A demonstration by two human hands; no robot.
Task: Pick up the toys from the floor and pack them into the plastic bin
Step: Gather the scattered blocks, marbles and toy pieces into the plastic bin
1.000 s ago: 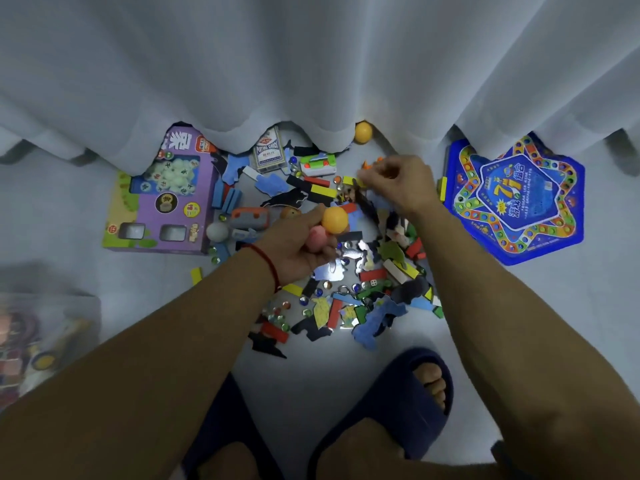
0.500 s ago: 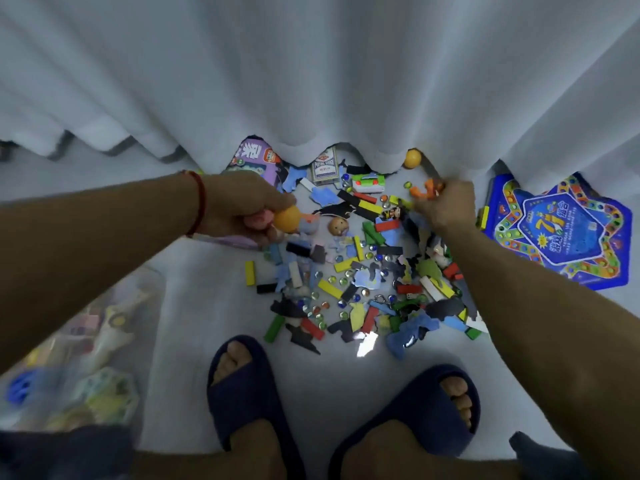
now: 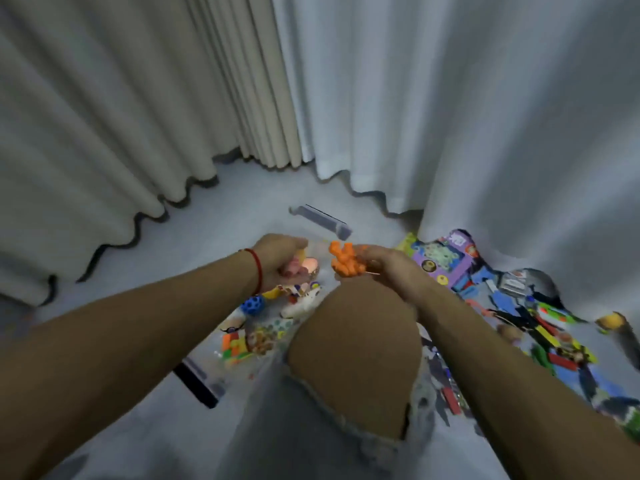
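Left hand: we saw the left hand (image 3: pixel 277 259) curled round small toys, a pink one (image 3: pixel 292 268) and an orange ball (image 3: pixel 310 264), above the bin.
Right hand: the right hand (image 3: pixel 388 268) clutched a bunch of orange pieces (image 3: pixel 344 262), also over the bin.
Plastic bin: the clear plastic bin (image 3: pixel 323 218) sat on the floor beneath both hands; only its far rim and a dark near corner (image 3: pixel 197 386) showed plainly, the rest we could barely trace.
Hidden: a bare knee (image 3: pixel 353 341) in torn pale jeans covered the bin's right half.
Bin contents: we made out a blue holed ball (image 3: pixel 254 305), a white figure (image 3: pixel 303 304) and a multicoloured block (image 3: pixel 235 346); the others were a blur.
Floor toys: the loose pile (image 3: pixel 540 334) lay to the right of the knee, smeared by motion and cut off by the right forearm and frame edge.
Purple box: a purple toy box (image 3: pixel 446 261) lay just beyond the right hand, partly under the white curtain (image 3: pixel 485 116).
Writing: print on the box and on a small card pack (image 3: pixel 512 285) was too blurred for us to read.
Wrist: a red cord (image 3: pixel 257 271) circled the left wrist.
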